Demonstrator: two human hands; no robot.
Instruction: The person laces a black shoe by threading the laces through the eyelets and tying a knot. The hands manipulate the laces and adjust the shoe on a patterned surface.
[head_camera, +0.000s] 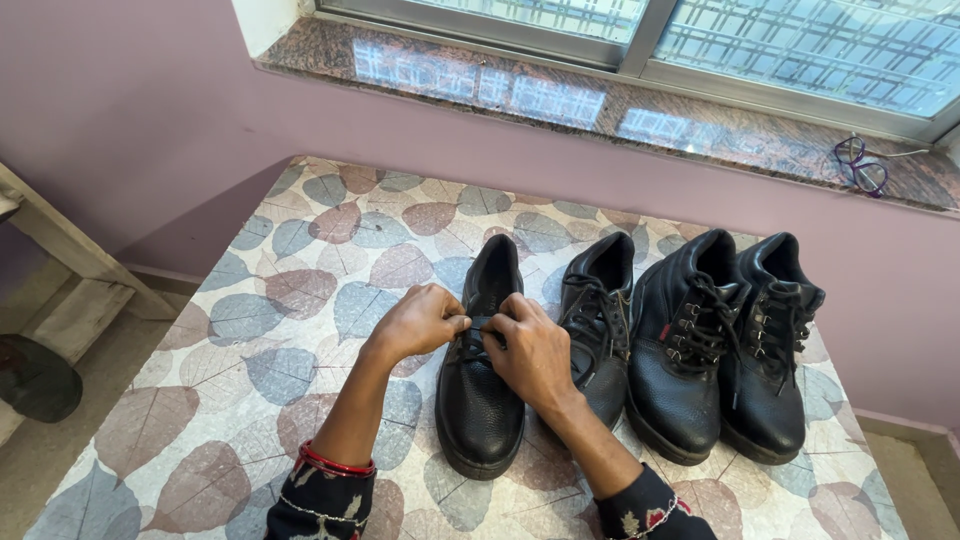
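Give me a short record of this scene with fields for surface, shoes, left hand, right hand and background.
surface: table with a leaf-print cover
shoes: four black lace-up shoes in a row; leftmost shoe being handled, second shoe, two taller boots on the right
left hand: pinching a lace over the leftmost shoe
right hand: pinching the same lace from the other side
background: stone window sill with a pair of glasses, purple wall

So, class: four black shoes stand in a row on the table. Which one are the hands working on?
The leftmost shoe. The left hand and right hand meet over its laces; the other three shoes to its right are untouched.
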